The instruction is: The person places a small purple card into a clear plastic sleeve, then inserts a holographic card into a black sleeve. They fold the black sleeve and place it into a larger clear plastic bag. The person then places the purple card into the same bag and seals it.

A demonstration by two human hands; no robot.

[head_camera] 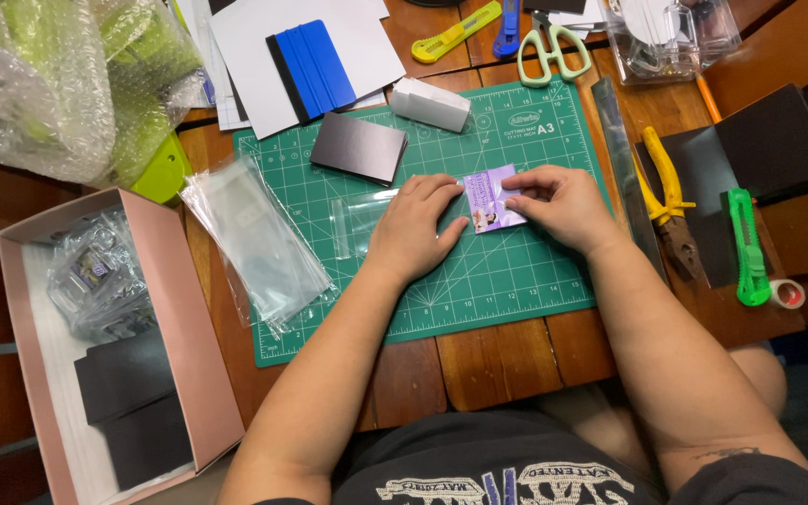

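A small purple printed card lies on the green cutting mat, partly inside a clear plastic sleeve that stretches to the left. My left hand presses flat on the sleeve, fingertips touching the card's left edge. My right hand pinches the card's right edge with thumb and fingers.
A stack of clear sleeves lies at the mat's left edge, beside a pink box of bagged items and dark sheets. A dark sheet, white block, blue squeegee, scissors, yellow pliers and green cutter surround the mat.
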